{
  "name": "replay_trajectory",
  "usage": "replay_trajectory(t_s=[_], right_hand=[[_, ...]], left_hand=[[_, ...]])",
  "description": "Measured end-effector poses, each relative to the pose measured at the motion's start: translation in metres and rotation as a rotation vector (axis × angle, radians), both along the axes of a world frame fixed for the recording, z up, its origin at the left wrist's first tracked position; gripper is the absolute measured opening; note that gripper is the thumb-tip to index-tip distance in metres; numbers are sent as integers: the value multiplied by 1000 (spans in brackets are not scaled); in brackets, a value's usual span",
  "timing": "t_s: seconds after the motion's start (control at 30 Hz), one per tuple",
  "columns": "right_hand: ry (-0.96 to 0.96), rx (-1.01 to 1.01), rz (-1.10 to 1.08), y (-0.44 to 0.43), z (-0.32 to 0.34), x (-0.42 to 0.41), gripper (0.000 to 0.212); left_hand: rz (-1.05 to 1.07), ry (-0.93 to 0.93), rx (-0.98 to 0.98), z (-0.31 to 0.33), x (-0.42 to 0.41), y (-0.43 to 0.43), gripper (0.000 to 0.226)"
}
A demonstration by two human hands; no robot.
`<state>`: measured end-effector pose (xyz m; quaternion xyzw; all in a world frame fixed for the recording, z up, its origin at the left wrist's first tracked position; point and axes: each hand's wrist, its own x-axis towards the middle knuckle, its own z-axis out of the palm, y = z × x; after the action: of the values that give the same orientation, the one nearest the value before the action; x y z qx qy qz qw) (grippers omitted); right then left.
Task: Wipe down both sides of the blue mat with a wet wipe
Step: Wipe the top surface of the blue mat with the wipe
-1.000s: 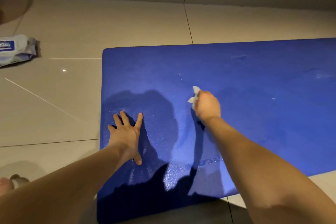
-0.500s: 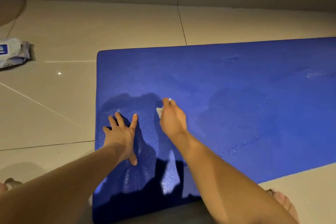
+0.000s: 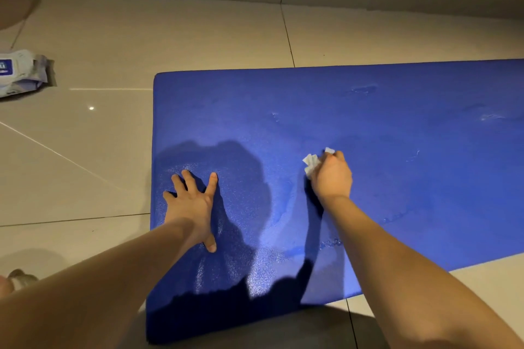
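Rightward since 0.5 s ago, the right hand [image 3: 330,176] clutches the wipe [image 3: 310,163] mid-frame on the mat [image 3: 397,150]. Left hand [image 3: 192,204] lies flat, fingers spread, lower left.

The wipes pack [image 3: 22,72] bears a blue label, its white lettering too blurred to read

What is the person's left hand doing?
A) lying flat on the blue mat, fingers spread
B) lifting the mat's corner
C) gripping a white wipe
A: the left hand lies flat, fingers spread, on the blue rectangular mat; the right hand grips the crumpled white wet wipe.
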<state>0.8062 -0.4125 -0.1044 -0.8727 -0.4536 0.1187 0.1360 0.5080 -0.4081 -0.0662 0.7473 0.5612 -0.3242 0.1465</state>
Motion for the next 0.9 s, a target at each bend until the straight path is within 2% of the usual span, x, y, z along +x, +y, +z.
replay_trajectory(t_s=[0.13, 0.27, 0.37, 0.43, 0.6, 0.7, 0.9], right_hand=[[67, 90, 148, -12, 8, -57, 23], [63, 128, 407, -26, 5, -116, 6], [91, 123, 538, -28, -4, -117, 6], [58, 77, 514, -26, 0, -96, 14], [56, 49, 223, -31, 4, -20, 22], [93, 40, 27, -31, 4, 4, 15], [215, 86, 49, -38, 5, -47, 12]], left_hand=[[-2, 11, 3, 1, 1, 0, 168], [-4, 16, 6, 0, 1, -1, 168], [-2, 12, 7, 1, 1, -1, 167], [1, 6, 4, 1, 0, -1, 168], [1, 6, 5, 0, 0, -1, 169], [5, 8, 3, 0, 0, 0, 169], [10, 7, 8, -1, 1, 0, 168]])
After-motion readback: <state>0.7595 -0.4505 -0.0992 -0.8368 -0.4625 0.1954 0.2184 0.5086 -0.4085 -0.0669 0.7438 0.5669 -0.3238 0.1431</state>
